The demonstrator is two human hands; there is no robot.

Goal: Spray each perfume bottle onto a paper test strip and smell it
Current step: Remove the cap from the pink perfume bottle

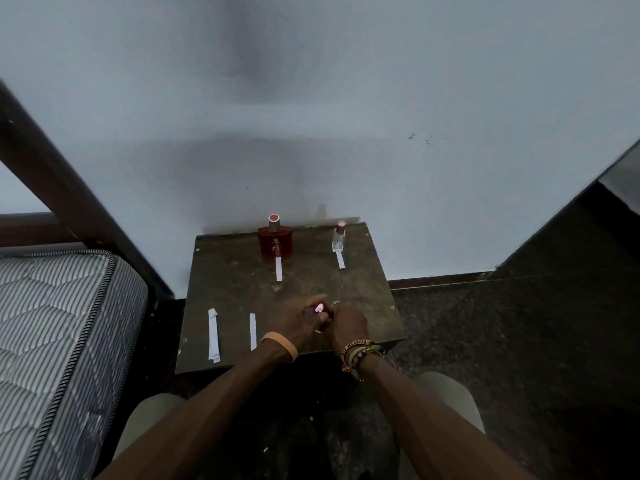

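I see both hands meeting at about 5 o'clock on the table (221,282), just inside its near edge. The left hand (299,320) curls its fingers round a small pink-capped bottle (319,308). The right hand (349,323) sits tight against it with bent fingers, and I cannot tell whether they grip.

Along the far edge by the wall (346,98), the red bottle (275,242) stands at 12 o'clock and the clear bottle (338,239) at 1 o'clock. A short strip (279,269) lies just before the red bottle and a second strip (340,259) before the clear one. Bare tabletop separates them from the hands.

Two long strips (213,336) lie at 7 o'clock near the front edge. A mattress (52,323) crowds in at 9 o'clock.
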